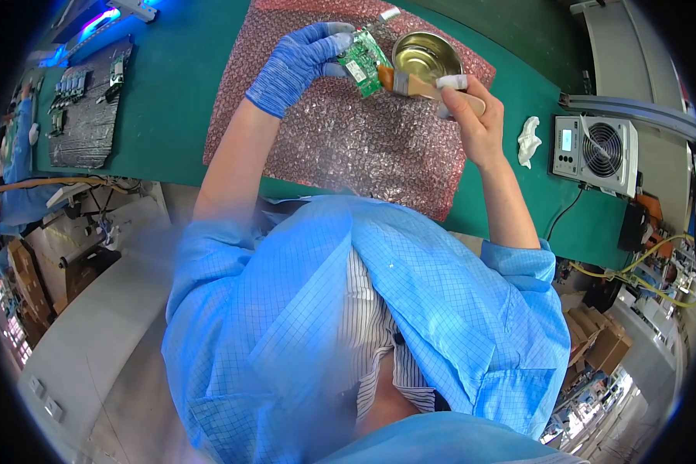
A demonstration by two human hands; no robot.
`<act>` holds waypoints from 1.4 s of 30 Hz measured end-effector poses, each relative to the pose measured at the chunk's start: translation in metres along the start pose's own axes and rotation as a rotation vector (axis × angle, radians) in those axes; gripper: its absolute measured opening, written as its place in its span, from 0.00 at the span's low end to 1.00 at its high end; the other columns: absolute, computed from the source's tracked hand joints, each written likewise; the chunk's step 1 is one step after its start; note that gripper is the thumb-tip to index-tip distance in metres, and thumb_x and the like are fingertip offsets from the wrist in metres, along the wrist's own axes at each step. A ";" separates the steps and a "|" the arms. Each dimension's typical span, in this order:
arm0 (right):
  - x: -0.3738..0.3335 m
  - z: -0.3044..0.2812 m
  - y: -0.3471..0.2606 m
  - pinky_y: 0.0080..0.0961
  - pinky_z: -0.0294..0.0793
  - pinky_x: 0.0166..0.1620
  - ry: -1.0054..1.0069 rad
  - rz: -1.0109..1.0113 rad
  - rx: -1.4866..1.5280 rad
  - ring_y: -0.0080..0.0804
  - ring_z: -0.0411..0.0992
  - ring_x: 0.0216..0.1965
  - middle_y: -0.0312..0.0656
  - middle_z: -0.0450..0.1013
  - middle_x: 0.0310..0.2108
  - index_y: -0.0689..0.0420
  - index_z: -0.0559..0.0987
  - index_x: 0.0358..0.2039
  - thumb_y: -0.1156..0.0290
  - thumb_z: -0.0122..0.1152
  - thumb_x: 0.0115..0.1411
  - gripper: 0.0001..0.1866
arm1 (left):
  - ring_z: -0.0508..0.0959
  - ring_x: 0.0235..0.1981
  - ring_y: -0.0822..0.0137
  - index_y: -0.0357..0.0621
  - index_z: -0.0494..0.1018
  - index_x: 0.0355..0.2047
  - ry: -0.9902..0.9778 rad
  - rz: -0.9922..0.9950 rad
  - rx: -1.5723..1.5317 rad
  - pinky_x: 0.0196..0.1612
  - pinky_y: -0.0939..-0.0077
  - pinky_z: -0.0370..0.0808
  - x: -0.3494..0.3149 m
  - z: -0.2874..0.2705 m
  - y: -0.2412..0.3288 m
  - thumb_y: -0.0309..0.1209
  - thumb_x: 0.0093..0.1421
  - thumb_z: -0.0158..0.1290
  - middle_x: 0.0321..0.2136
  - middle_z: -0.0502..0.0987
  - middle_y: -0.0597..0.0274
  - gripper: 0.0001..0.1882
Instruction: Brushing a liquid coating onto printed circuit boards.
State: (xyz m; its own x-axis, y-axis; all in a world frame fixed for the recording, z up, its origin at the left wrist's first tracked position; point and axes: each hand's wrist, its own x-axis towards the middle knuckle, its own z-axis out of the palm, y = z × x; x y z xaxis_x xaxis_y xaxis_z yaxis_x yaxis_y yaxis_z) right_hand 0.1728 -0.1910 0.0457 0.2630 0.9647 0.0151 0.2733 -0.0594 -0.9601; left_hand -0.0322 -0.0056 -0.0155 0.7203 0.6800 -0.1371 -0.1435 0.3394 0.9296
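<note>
In a blue knitted glove, my left hand (305, 62) pinches the left edge of a green circuit board (363, 63), tilted above the bubble wrap. White finger covers sit on some fingers of my right hand (478, 116), which is closed round the wooden handle of a flat brush (421, 87). The brush's orange-brown bristles point left and meet or nearly meet the board's right edge; I cannot tell which. Just behind the brush stands a round metal bowl (427, 48) with yellowish liquid in it.
Pink bubble wrap (325, 143) covers the middle of the green table (170, 100). To the right are a crumpled white tissue (529, 141) and a white fan unit (595, 155) with a cable. More boards (71, 83) lie on a dark mat (93, 124) at the left, beneath a violet lamp (100, 22).
</note>
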 end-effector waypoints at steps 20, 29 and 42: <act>0.007 0.041 -0.005 0.11 0.63 0.23 0.346 -0.036 0.173 0.13 0.67 0.20 0.33 0.73 0.20 0.60 0.76 0.35 0.68 0.54 0.60 0.09 | 0.77 0.39 0.64 0.39 0.69 0.43 0.279 0.122 -0.231 0.38 0.71 0.82 -0.006 0.015 0.001 0.26 0.55 0.56 0.38 0.74 0.56 0.16; 0.008 0.044 -0.002 0.11 0.63 0.22 0.261 0.060 0.138 0.13 0.66 0.20 0.31 0.72 0.21 0.60 0.77 0.35 0.69 0.54 0.60 0.08 | 0.77 0.39 0.64 0.39 0.69 0.43 0.316 0.135 -0.205 0.39 0.71 0.82 0.006 0.010 0.000 0.27 0.55 0.56 0.39 0.74 0.56 0.15; -0.010 -0.026 0.075 0.12 0.64 0.27 0.777 -0.078 0.192 0.14 0.66 0.25 0.33 0.70 0.26 0.60 0.73 0.35 0.72 0.57 0.59 0.06 | 0.76 0.23 0.65 0.38 0.69 0.38 0.753 0.073 -0.101 0.24 0.67 0.80 0.143 -0.091 -0.007 0.31 0.52 0.60 0.28 0.75 0.57 0.16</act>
State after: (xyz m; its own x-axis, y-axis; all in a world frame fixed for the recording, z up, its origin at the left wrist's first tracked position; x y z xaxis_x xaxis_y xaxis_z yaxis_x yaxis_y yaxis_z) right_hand 0.2144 -0.2120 -0.0189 0.8376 0.5057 0.2065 0.1725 0.1138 -0.9784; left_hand 0.0100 0.1481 -0.0730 0.0543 0.9504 -0.3062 -0.2601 0.3095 0.9146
